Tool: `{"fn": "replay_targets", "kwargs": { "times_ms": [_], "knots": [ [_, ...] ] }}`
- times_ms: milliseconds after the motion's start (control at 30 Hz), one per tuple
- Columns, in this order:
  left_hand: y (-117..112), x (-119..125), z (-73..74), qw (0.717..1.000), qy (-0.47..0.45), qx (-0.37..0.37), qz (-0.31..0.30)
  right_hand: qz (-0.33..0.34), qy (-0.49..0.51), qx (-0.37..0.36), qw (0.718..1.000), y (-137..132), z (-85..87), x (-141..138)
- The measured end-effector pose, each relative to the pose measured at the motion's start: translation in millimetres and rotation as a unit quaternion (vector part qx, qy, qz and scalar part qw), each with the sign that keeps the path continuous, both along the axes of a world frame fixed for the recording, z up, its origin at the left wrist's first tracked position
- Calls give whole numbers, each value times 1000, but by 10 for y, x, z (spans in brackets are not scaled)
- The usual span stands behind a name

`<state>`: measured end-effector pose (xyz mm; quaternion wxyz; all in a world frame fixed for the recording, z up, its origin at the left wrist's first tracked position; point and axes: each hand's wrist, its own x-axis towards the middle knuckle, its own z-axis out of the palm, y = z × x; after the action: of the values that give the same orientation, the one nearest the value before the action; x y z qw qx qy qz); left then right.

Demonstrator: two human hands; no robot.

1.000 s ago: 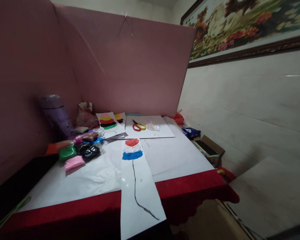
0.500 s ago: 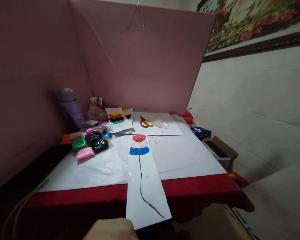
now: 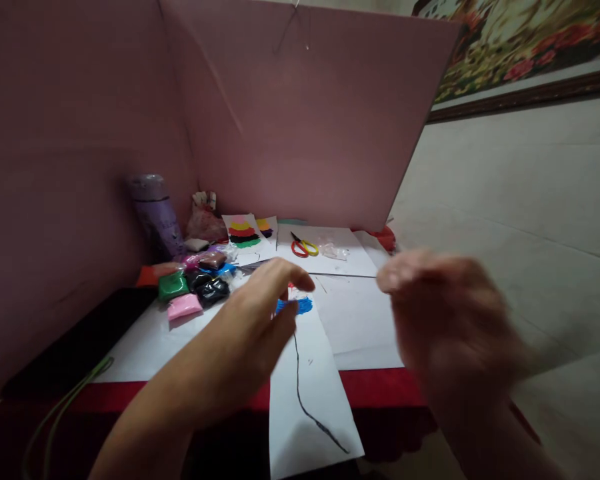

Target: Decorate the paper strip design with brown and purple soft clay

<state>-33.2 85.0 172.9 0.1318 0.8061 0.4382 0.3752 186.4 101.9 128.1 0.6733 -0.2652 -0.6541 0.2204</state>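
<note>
My left hand (image 3: 253, 323) hovers over the upper part of a long white paper strip (image 3: 320, 373). Its thumb and forefinger are curved and stand apart, with nothing seen between them. My right hand (image 3: 447, 323) is raised over the right side of the table; motion blurs its fingers, so their state is unclear. On the strip, a wavy black line (image 3: 298, 383) runs down from a blue band (image 3: 304, 306). A red patch above the band is mostly covered by my left hand. The strip's lower end overhangs the table's front edge.
Bagged clay packets, including green (image 3: 173, 285) and pink (image 3: 185, 307), lie at left near a purple bottle (image 3: 157, 217). Scissors (image 3: 304, 247) rest on a white board (image 3: 357, 263), near a striped colour card (image 3: 243, 233). A pink panel (image 3: 305, 120) stands behind.
Both hands have risen into view over the strip and table. Earlier, only one hand showed at the bottom edge by the strip. The whole scene has shifted slightly right in view.
</note>
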Motion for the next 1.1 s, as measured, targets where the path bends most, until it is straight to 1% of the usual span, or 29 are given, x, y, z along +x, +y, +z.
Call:
{"fn": "replay_targets", "kwargs": {
  "times_ms": [33,67,100,133,167,200,233,300,333,367,467,533,567,600,700,733,767,800,867,933,1000,1100],
  "knots": [
    [151,18,27,1000,-16,5,8,10,39,-1,999,248,74,-123],
    [310,36,44,999,-27,-17,7,23,44,-24,998,472,112,-225],
    [471,57,50,998,-50,-46,3,17,28,-39,999,663,117,-303],
    [628,82,41,992,-96,-86,-6,3,4,-50,999,816,95,-358],
    [775,110,18,980,-152,-128,-18,-13,-33,-58,998,931,55,-394],
    [910,137,-21,968,-193,-159,-28,-34,-77,-57,995,1012,1,-415],
    [1029,161,-75,959,-225,-173,-25,-57,-108,-47,991,1064,-60,-428],
    [1213,190,-217,948,-263,-180,-4,-89,-153,-23,984,1107,-190,-441],
    [1278,192,-295,938,-287,-195,4,-107,-162,-2,981,1109,-256,-447],
    [1328,188,-372,924,-316,-216,11,-117,-171,16,978,1104,-320,-456],
    [1394,148,-558,901,-360,-242,24,-103,-207,48,972,1066,-487,-491],
    [1387,123,-630,889,-382,-252,16,-93,-229,48,968,1037,-566,-518],
    [1373,115,-654,876,-403,-264,5,-91,-234,49,967,1026,-595,-531],
    [1355,111,-673,858,-430,-282,-11,-90,-239,50,966,1018,-618,-542],
    [1289,117,-722,764,-526,-369,-63,-95,-257,52,960,1016,-658,-563],
    [1269,121,-742,740,-543,-390,-69,-99,-264,54,958,1020,-664,-566],
    [1251,126,-764,726,-553,-402,-69,-103,-274,57,954,1024,-667,-568],
    [1237,129,-788,718,-560,-407,-69,-105,-284,61,951,1027,-667,-569],
    [1218,130,-844,712,-570,-402,-78,-105,-301,69,945,1030,-662,-568],
    [1209,125,-904,716,-570,-389,-105,-101,-306,73,944,1030,-660,-562],
    [1202,119,-962,734,-553,-376,-121,-91,-307,71,945,1033,-663,-549],
    [1178,124,-1014,776,-510,-357,-102,-69,-316,76,943,1046,-649,-525]
  ]
}}
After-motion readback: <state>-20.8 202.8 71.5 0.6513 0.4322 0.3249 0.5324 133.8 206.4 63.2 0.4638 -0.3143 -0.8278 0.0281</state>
